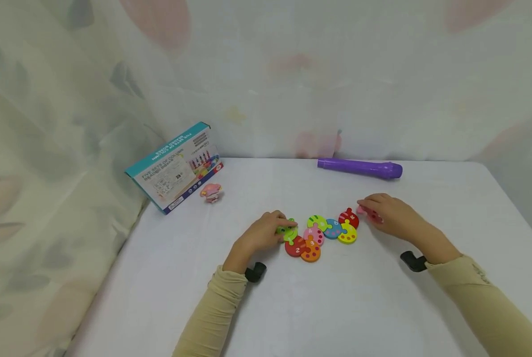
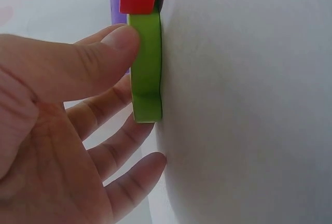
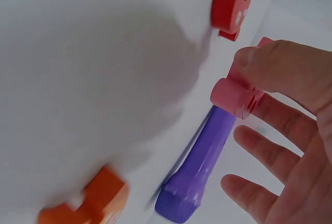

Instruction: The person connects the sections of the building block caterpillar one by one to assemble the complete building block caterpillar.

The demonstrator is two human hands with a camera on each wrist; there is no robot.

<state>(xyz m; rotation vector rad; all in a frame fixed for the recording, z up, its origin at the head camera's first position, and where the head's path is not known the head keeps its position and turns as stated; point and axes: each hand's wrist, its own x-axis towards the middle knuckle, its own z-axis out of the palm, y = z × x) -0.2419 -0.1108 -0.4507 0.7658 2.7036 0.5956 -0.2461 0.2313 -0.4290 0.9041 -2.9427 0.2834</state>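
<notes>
A chain of joined caterpillar puzzle pieces lies on the white table. At its left end is the green head piece with a smiling face. My left hand holds this piece by its edge; in the left wrist view the thumb presses on the green side. Numbered red, orange, pink, green, blue and yellow pieces follow, ending at a red piece. Just right of that end, my right hand pinches a loose pink puzzle piece between thumb and fingers, close over the table.
A purple toy microphone lies behind the right hand. A bead-set box stands at the back left, with a small pink figurine before it. An orange puzzle piece shows on the table in the right wrist view.
</notes>
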